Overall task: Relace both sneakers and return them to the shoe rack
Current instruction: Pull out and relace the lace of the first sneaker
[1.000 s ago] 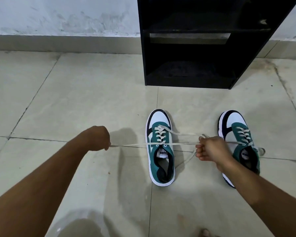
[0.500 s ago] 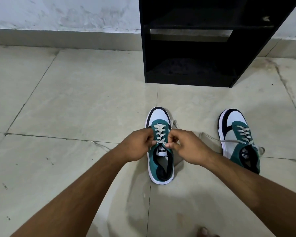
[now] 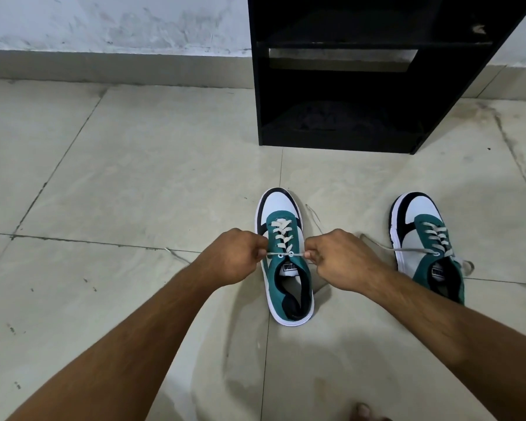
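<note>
Both hands, left hand (image 3: pixel 236 258) and right hand (image 3: pixel 339 259), moved slightly apart, pinching lace (image 3: pixel 286 254) taut.

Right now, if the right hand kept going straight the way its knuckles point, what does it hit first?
Likely the teal-and-white sneaker it is lacing: the right hand faces the eyelet row beside it, then the left hand. Depth unclear.

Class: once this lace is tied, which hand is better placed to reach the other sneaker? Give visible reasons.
Right. The right hand sits between the near sneaker and the other sneaker; the left hand is on the far side.
</note>
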